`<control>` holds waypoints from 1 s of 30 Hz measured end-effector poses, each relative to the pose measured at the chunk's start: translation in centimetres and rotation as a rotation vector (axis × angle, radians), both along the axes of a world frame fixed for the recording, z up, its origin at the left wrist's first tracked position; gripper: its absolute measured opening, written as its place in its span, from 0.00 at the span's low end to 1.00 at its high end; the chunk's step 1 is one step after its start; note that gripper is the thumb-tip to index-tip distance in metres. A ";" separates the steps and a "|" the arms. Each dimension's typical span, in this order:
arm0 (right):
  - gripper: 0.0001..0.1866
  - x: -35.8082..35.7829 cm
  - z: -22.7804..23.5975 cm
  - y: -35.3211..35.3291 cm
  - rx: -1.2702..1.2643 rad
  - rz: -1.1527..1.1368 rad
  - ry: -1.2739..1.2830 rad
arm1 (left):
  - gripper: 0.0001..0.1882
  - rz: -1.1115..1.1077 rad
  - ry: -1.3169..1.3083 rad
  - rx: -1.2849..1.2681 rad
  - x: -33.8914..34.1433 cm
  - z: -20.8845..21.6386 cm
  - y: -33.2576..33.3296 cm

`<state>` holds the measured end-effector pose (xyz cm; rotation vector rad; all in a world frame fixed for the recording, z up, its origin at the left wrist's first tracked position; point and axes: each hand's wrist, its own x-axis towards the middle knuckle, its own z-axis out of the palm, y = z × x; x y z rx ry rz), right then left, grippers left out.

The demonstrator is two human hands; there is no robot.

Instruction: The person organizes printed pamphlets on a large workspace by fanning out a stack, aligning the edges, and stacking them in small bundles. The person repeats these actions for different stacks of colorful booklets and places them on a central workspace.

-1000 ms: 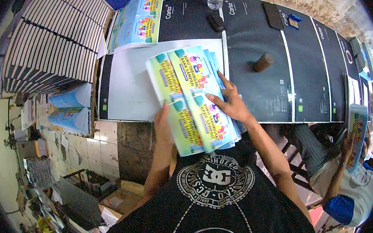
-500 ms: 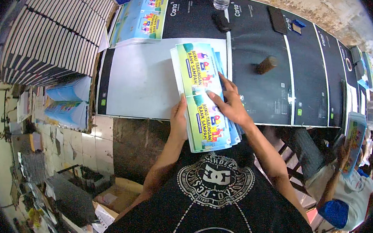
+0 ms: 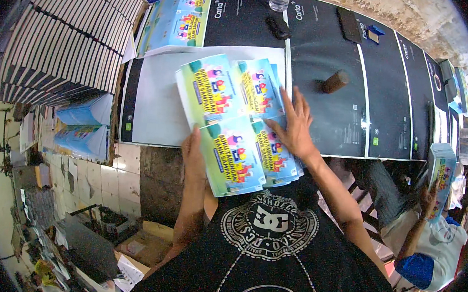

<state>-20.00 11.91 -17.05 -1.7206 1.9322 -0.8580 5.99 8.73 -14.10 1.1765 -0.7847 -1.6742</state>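
Observation:
My left hand (image 3: 193,149) is closed on the left edge of a small stack of booklets (image 3: 231,160), with bright blue, green and yellow printed covers. This stack is tilted and overlaps a second stack of the same booklets (image 3: 258,90) on its right. Both lie across the front edge of the table, over a pale sheet (image 3: 163,92). My right hand (image 3: 297,130) has its fingers spread beside the right-hand stack, the thumb resting on its cover. What lies under the right palm is hidden.
More booklets (image 3: 191,28) lie at the back left. A tall pile of thick books (image 3: 71,37) stands left. On the black tabletop are a water bottle (image 3: 279,0), a dark cylinder (image 3: 335,81) and a dark flat case (image 3: 348,25). At right, another person's hand holds booklets (image 3: 442,170).
One stack has become two: my left hand has moved left with its booklets, uncovering the other stack. My right hand's fingers have spread. The person at right has shifted their booklets slightly.

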 end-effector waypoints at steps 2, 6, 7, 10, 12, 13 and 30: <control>0.27 0.4 -0.4 0.5 -0.113 -0.110 0.223 | 0.25 0.090 0.031 -0.008 0.5 0.8 0.1; 0.22 1.1 0.7 0.4 -0.074 0.069 0.285 | 0.23 0.057 0.137 -0.020 -0.7 -1.8 0.0; 0.25 1.1 0.7 0.1 0.017 0.045 -0.030 | 0.22 0.067 0.167 -0.046 -2.2 -0.9 0.3; 0.37 1.1 1.8 -0.4 0.191 0.086 -0.311 | 0.22 -0.018 0.173 -0.054 -4.3 -2.1 0.3; 0.36 1.1 1.1 -0.6 0.162 0.056 -0.392 | 0.22 -0.064 0.172 -0.073 -4.5 -1.7 0.4; 0.36 0.8 0.9 -0.6 0.161 0.048 -0.392 | 0.22 -0.034 0.145 -0.057 -4.7 -1.0 0.3; 0.27 0.6 0.7 0.0 0.107 0.065 -0.305 | 0.25 -0.007 0.323 0.121 -3.9 -3.3 0.7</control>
